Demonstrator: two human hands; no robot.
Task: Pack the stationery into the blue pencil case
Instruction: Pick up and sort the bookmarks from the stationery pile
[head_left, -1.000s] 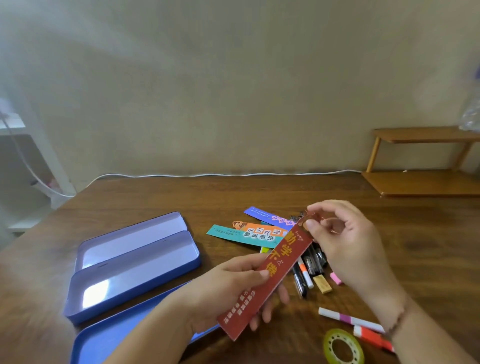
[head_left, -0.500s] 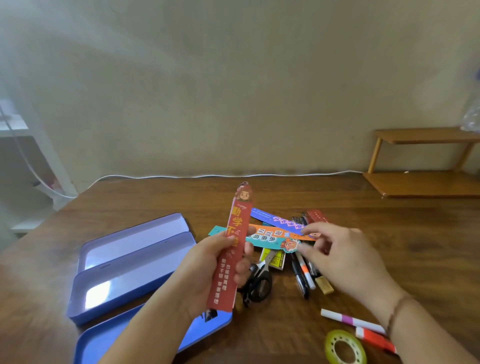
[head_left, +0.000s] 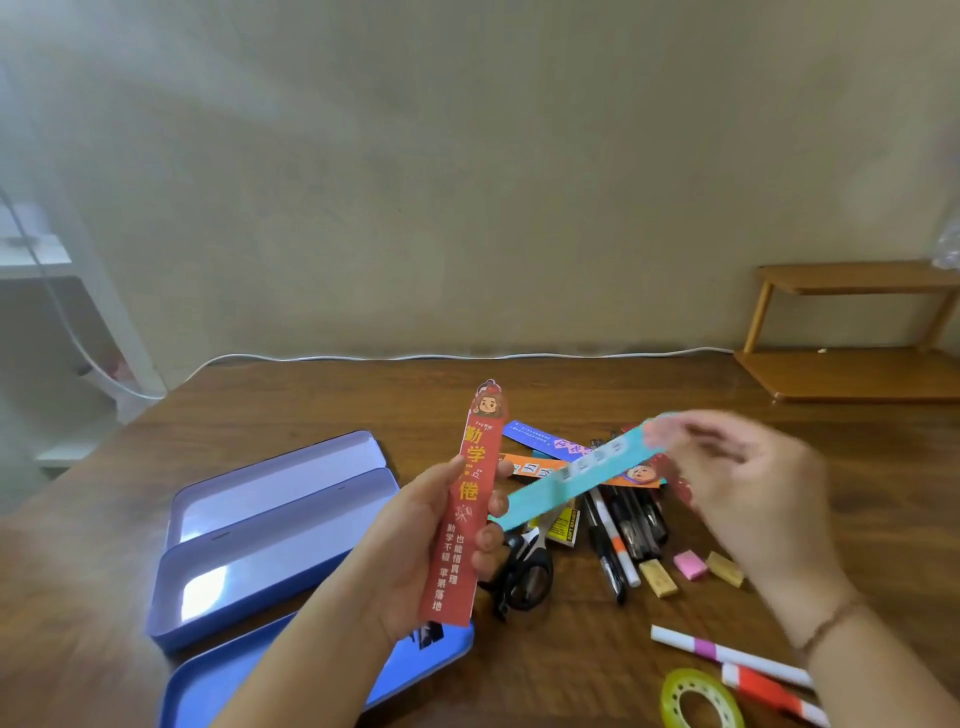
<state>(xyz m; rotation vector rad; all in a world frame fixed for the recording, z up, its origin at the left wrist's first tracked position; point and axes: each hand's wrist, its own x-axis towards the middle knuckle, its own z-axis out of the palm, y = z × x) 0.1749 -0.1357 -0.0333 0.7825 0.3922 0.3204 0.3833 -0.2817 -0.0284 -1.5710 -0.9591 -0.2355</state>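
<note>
Bookmarks were being collected one by one: your left hand (head_left: 415, 551) gripped the red bookmark (head_left: 466, 512) upright, thumb on its face, same as half a second before, while your right hand (head_left: 748, 483), which had then been down at the pile on the tabletop (head_left: 260, 410), had come up pinching the teal bookmark (head_left: 566, 480) by its far end. That hand was motion-blurred, so the exact finger placement couldn't be read, but the strip was clearly off the pile and angled toward the red one. My read: you were stacking bookmarks in the left hand before dropping them in together; nothing had gone in yet. The blue pencil case (head_left: 280, 525) sat open at left on the tabletop, lid (head_left: 270, 480) hinged back, another blue tray (head_left: 249, 675) nearer you under the left wrist. Still loose: orange bookmark (head_left: 535, 466), dark blue bookmark (head_left: 540, 435), scissors (head_left: 524, 571), black pens (head_left: 631, 525), erasers (head_left: 691, 565), two markers (head_left: 727, 656), tape roll (head_left: 698, 699). Legible text: the red bookmark carried large Chinese characters, 勤学不倦 as best I could make out, with smaller columns below, and a cartoon figure on top. A yellow label (head_left: 563, 527) near the scissors had black print, too small to read.
</note>
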